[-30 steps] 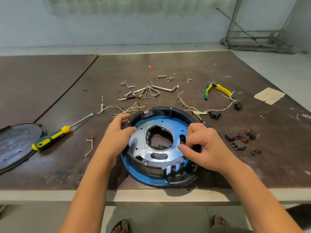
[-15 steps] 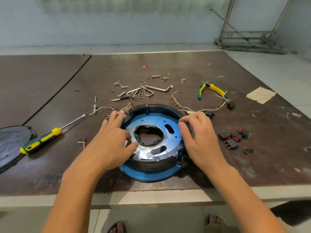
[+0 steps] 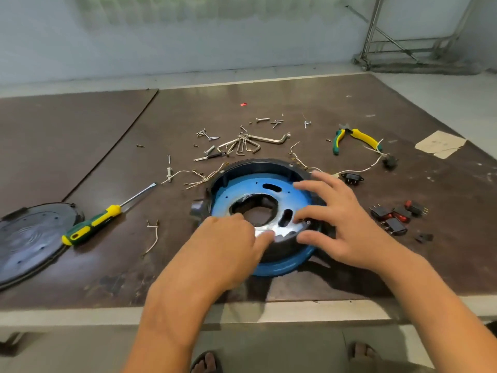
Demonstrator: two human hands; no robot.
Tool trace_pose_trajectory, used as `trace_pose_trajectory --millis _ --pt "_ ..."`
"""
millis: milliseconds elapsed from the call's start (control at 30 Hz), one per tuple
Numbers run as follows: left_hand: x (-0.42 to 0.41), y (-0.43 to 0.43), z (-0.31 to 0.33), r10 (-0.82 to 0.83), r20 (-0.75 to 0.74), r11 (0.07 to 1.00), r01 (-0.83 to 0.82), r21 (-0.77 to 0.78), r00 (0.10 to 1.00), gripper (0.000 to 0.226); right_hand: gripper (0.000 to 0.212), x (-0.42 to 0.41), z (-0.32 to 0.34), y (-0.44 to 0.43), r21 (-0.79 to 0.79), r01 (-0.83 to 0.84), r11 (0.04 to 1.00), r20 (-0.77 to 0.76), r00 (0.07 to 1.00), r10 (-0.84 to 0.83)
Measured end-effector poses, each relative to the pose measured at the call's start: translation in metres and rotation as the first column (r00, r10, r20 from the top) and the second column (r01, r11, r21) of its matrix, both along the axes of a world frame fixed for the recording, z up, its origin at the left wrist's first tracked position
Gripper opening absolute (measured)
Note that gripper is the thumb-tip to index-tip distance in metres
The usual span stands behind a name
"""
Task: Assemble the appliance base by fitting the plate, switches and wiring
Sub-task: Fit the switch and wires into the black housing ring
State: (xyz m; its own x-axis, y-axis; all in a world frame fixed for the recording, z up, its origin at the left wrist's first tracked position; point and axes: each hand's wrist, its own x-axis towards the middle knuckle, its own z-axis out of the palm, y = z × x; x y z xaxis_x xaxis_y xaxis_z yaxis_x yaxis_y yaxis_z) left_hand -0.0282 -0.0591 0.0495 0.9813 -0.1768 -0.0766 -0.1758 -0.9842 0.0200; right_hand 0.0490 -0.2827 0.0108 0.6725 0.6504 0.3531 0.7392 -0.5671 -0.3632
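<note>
Near the table's [image 3: 322,109] front edge the base [image 3: 285,265] lies flat, open side up, with the blue plate [image 3: 242,188] seated inside. Both hands are released, fingers pressing. The left hand [image 3: 223,246] is on the plate's near edge, and the right hand [image 3: 341,224] is spread over its right side. Since half a second ago the plate has turned counter-clockwise. Switches [image 3: 395,215] lie loose to the right.
</note>
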Motion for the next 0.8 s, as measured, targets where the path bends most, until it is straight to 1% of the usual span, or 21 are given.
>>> trace_pose_trajectory --millis 33,67,133,200,233,300,333,367,433,500,567,600,667,700,733,800 --pt "-0.006 -0.009 0.001 0.029 -0.024 1.000 -0.029 -0.007 0.999 0.043 0.029 0.003 0.000 -0.006 0.029 0.017 0.999 -0.030 0.999 -0.017" --pt "-0.011 -0.018 0.002 0.049 -0.034 0.998 -0.050 -0.032 0.998 0.045 0.035 0.006 -0.001 -0.009 0.050 0.040 0.998 -0.060 0.998 -0.037" --pt "-0.011 -0.033 -0.001 0.002 -0.046 0.997 -0.006 -0.082 0.999 0.041 0.055 0.007 -0.003 -0.010 0.068 0.058 0.996 -0.103 0.993 -0.051" --pt "-0.004 -0.040 -0.005 -0.063 -0.064 0.975 0.047 -0.219 0.996 0.031 0.060 0.003 -0.005 -0.004 0.100 0.053 0.994 -0.114 0.993 -0.041" --pt "-0.001 -0.041 -0.005 -0.083 -0.075 0.950 0.056 -0.306 0.994 0.030 0.060 -0.001 -0.007 0.001 0.120 0.043 0.992 -0.108 0.994 -0.030" --pt "0.004 -0.038 -0.004 -0.117 -0.090 0.885 0.062 -0.462 0.989 0.042 0.065 -0.008 -0.011 0.012 0.150 0.018 0.989 -0.101 0.995 -0.003" --pt "0.005 -0.035 -0.002 -0.134 -0.087 0.860 0.073 -0.505 0.987 0.048 0.067 -0.010 -0.012 0.014 0.166 0.003 0.986 -0.101 0.995 0.014" --pt "0.005 -0.029 -0.001 -0.154 -0.077 0.855 0.093 -0.510 0.985 0.055 0.066 -0.010 -0.013 0.015 0.183 -0.013 0.983 -0.105 0.994 0.033" --pt "0.007 -0.011 0.001 -0.164 -0.053 0.884 0.123 -0.451 0.985 0.065 0.059 -0.009 -0.014 0.009 0.202 -0.020 0.979 -0.153 0.987 0.052" --pt "0.009 0.012 0.005 -0.129 -0.059 0.921 0.098 -0.378 0.990 0.070 0.055 -0.010 -0.014 0.006 0.164 0.007 0.986 -0.194 0.981 0.026" --pt "0.009 0.028 0.008 -0.072 -0.089 0.936 0.037 -0.351 0.993 0.079 0.055 -0.017 -0.016 0.015 0.112 0.061 0.992 -0.139 0.989 -0.045" --pt "0.010 0.032 0.007 -0.040 -0.090 0.941 0.007 -0.337 0.995 0.086 0.052 -0.023 -0.017 0.022 0.124 0.083 0.989 -0.090 0.993 -0.072" --pt "0.013 0.032 0.003 0.016 -0.045 0.948 -0.030 -0.318 0.999 0.096 0.036 -0.033 -0.019 0.037 0.172 0.075 0.982 -0.010 0.997 -0.074" --pt "0.014 0.029 0.000 0.040 -0.021 0.945 -0.045 -0.323 0.999 0.097 0.029 -0.035 -0.021 0.041 0.179 0.061 0.982 0.008 0.998 -0.063" --pt "0.015 0.025 -0.003 0.059 -0.004 0.940 -0.057 -0.336 0.998 0.095 0.027 -0.035 -0.021 0.043 0.180 0.051 0.982 0.007 0.999 -0.053" --pt "0.017 0.014 -0.009 0.084 0.032 0.939 -0.068 -0.338 0.996 0.088 0.028 -0.028 -0.021 0.041 0.196 0.035 0.980 -0.032 0.999 -0.030"
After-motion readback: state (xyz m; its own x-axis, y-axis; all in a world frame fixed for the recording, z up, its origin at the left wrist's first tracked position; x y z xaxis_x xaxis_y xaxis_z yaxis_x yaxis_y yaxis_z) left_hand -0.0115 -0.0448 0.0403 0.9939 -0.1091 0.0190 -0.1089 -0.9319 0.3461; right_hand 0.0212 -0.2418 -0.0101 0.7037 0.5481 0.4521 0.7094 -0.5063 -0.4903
